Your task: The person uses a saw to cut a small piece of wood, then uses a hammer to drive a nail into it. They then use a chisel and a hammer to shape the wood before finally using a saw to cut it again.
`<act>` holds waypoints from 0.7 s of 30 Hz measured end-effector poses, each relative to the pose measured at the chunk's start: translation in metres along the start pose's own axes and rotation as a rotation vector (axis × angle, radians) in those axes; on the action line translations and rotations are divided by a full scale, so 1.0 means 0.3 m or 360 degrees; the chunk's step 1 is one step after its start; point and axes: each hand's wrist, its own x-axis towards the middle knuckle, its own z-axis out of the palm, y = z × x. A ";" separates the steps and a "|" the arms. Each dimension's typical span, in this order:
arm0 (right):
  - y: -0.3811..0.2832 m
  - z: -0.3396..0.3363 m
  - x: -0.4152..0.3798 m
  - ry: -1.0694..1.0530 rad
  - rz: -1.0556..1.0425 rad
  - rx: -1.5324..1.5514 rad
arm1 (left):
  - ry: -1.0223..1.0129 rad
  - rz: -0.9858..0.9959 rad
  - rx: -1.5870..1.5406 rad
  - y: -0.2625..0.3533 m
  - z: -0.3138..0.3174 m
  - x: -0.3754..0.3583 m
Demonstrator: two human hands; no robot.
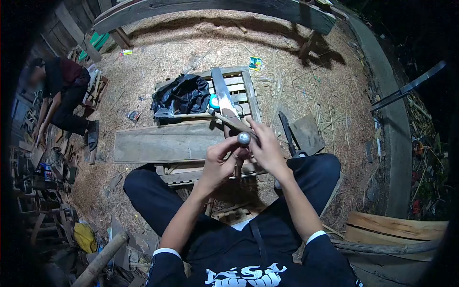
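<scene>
My left hand is closed, thumb and fingers around a handle with a round silver metal end pointing up at me. Against it, my right hand is closed on a slim brown stick-like piece that slants away to the left. Just beyond both hands, a broad flat grey metal blade stretches over a slatted wooden bench; whether it joins the handle I cannot tell. Beneath my hands and to the left lies a wide wooden plank. A teal round object sits beside the blade.
A black plastic bag covers the bench's left part. Right of my hands lie a dark machete-like blade and a flat board. Another person bends over at far left. A long wooden beam spans the back.
</scene>
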 end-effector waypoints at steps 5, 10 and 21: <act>0.061 0.094 -0.041 0.0066 0.0044 -0.0307 | 0.0010 0.0058 -0.0053 -0.030 -0.025 -0.006; -0.027 0.009 -0.012 0.0197 0.0299 0.0001 | 0.0009 0.0091 -0.0022 -0.014 -0.027 -0.015; -0.176 -0.231 -0.097 0.0193 0.0762 0.1250 | -0.0055 0.0147 0.0167 0.068 0.013 0.014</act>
